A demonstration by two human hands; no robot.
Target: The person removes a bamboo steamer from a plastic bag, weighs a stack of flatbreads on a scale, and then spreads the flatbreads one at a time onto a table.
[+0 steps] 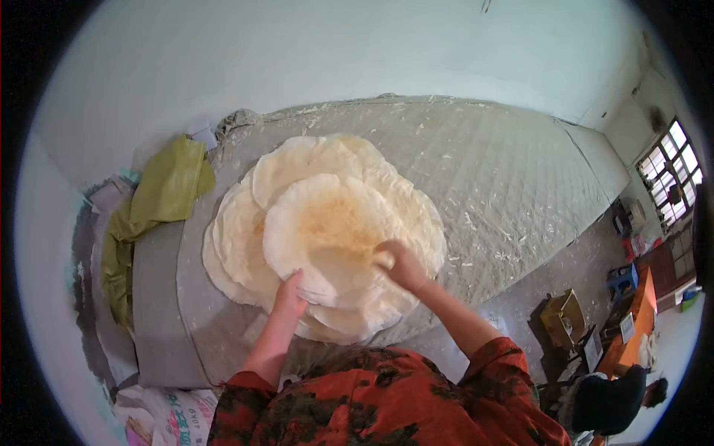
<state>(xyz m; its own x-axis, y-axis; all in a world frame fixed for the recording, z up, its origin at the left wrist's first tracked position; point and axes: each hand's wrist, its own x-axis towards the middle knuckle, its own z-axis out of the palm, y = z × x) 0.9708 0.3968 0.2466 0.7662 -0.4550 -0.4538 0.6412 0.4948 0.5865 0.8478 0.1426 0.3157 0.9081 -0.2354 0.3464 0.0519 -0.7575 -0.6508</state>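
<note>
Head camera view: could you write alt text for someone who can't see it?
A left hand and a right hand are at the edge of the top round sheet on a pile of thin, pale sheets lying on a grey cloth. A window shows far right.

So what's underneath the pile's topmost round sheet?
Under the top sheet lie more pale sheets, overlapping and spreading past its edges, on a grey cloth. Their covered parts are hidden, so the number is unclear.
</note>
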